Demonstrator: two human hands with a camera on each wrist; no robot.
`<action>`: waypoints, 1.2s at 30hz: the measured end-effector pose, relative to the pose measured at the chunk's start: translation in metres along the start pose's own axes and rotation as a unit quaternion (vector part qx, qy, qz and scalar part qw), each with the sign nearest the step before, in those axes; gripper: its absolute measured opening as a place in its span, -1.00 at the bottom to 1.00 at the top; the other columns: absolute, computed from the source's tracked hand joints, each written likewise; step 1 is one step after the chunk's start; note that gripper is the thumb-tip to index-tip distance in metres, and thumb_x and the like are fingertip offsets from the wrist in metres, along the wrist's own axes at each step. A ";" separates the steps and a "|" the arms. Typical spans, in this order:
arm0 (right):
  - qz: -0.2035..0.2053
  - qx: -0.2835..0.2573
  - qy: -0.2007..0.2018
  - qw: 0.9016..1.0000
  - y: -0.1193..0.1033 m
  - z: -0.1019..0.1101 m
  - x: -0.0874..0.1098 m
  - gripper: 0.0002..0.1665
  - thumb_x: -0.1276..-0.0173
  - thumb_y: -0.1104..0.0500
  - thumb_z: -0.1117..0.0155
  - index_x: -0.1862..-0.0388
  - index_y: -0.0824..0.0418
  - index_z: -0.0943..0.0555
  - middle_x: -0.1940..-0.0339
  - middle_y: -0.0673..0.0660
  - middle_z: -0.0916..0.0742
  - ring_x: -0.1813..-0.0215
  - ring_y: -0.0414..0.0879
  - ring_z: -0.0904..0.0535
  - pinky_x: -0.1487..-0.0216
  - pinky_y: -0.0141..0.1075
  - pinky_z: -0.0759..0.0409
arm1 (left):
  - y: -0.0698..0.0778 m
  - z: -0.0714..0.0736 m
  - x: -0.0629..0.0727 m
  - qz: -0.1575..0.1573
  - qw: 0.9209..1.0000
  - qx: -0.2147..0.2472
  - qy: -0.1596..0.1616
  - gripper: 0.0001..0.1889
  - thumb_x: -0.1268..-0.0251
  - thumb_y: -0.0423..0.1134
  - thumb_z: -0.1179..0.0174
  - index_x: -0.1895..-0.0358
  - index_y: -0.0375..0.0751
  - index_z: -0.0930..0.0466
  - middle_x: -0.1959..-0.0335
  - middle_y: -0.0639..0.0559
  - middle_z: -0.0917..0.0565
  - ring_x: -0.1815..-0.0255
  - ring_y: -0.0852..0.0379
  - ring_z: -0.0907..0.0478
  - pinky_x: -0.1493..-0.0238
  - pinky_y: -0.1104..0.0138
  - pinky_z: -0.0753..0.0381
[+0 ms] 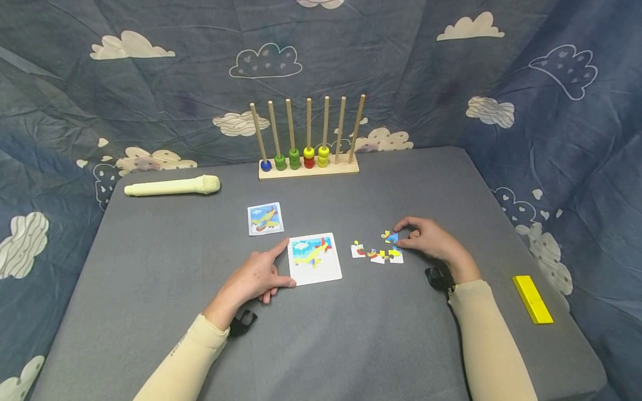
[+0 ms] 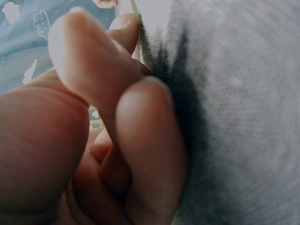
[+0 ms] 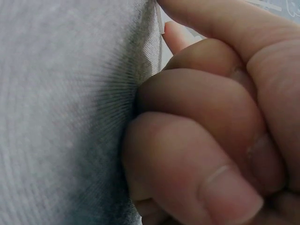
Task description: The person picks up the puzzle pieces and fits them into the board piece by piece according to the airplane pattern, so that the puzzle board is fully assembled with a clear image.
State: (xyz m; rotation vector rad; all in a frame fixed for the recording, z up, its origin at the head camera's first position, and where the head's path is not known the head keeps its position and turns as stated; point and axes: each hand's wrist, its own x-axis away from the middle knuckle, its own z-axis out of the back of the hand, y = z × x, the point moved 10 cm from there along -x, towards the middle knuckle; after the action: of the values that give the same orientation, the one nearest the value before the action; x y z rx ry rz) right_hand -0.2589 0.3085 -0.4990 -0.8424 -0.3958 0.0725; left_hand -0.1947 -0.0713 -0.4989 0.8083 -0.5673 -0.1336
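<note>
A square picture board with a white border and a yellow airplane lies mid-table in the head view. My left hand touches its left edge, index finger straight at the upper corner and thumb at the lower one. Several small jigsaw pieces lie to the right of the board. With thumb and index finger my right hand pinches a blue and yellow jigsaw piece by its sides. Both wrist views are filled by fingers, the left hand and the curled right hand, close to the grey tabletop.
A small airplane picture card lies beyond the left hand. Behind it stands a wooden peg rack with coloured rings. A pale yellow toy microphone lies at the back left, and a yellow block near the right edge.
</note>
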 end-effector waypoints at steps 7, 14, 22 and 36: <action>0.011 0.043 0.015 0.999 -0.003 0.000 -0.001 -0.57 -0.38 0.09 -0.52 -0.13 0.25 -0.67 0.63 -0.13 -0.36 0.58 -0.26 -0.19 0.52 -0.32 -0.22 | 0.001 0.000 0.000 -0.003 1.000 -0.002 0.002 0.11 -0.20 -0.13 -0.59 -0.75 0.16 -0.06 0.77 0.04 -0.57 0.86 0.17 -0.49 0.71 0.33 -0.55; 0.050 0.098 0.033 0.993 -0.021 -0.001 0.001 -0.61 -0.40 0.11 -0.49 -0.12 0.25 -0.69 0.63 -0.13 -0.38 0.57 -0.25 -0.21 0.52 -0.34 -0.21 | 0.001 0.000 0.000 -0.004 1.000 -0.001 0.001 0.11 -0.20 -0.13 -0.59 -0.75 0.14 -0.06 0.78 0.03 -0.56 0.86 0.17 -0.49 0.72 0.32 -0.55; 0.127 0.116 -0.010 0.985 -0.080 -0.037 -0.002 -0.67 -0.37 0.18 -0.52 -0.06 0.25 -0.73 0.68 -0.15 -0.36 0.60 -0.29 -0.19 0.51 -0.39 -0.22 | 0.001 0.001 0.000 -0.005 1.000 -0.008 0.000 0.12 -0.20 -0.11 -0.60 -0.75 0.14 -0.06 0.77 0.03 -0.57 0.86 0.17 -0.50 0.71 0.29 -0.58; 0.202 0.178 -0.085 0.959 -0.148 -0.119 -0.009 -0.69 -0.38 0.16 -0.51 -0.04 0.26 -0.74 0.66 -0.15 -0.44 0.59 -0.33 -0.26 0.51 -0.47 -0.16 | 0.001 0.001 -0.001 -0.004 1.000 -0.021 0.002 0.11 -0.19 -0.08 -0.60 -0.74 0.17 -0.07 0.76 0.03 -0.59 0.85 0.16 -0.53 0.69 0.28 -0.60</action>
State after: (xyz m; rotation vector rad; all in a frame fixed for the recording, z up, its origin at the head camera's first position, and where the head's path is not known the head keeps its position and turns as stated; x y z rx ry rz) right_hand -0.2367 0.1229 -0.4634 -0.5494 -0.3536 0.5832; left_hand -0.1963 -0.0710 -0.4980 0.7707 -0.5569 -0.1501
